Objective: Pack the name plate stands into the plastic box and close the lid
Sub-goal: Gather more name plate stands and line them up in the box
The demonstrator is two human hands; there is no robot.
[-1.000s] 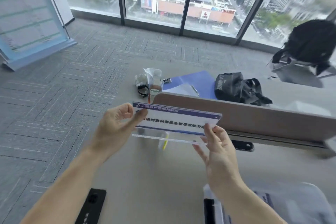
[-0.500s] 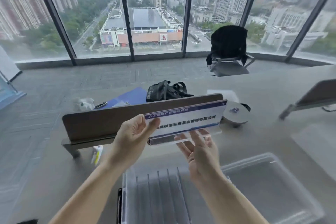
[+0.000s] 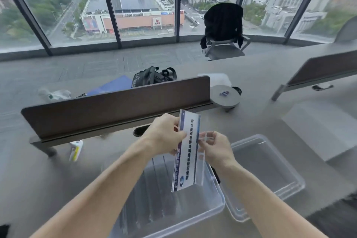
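Observation:
A clear acrylic name plate stand [image 3: 188,152] with a white and blue printed card hangs upright on its short end, over the clear plastic box [image 3: 170,206]. My left hand [image 3: 164,133] grips its upper left edge. My right hand [image 3: 214,149] pinches its right edge and clear foot. The box sits on the grey desk right in front of me, with several stands lying in it, seen as ribbed clear shapes. Its clear lid [image 3: 270,172] lies flat on the desk just right of the box.
A brown desk divider [image 3: 108,106] runs across behind my hands, a second one [image 3: 324,67] at far right. Behind it lie a black bag [image 3: 152,75], a blue folder [image 3: 112,85] and a round grey socket [image 3: 225,95]. A small white and yellow bottle [image 3: 75,149] lies at left. A chair [image 3: 224,29] stands by the windows.
The stand was held level at chest height; now it is turned on end and lower, over the box. The view has tipped down and the box and lid show more fully.

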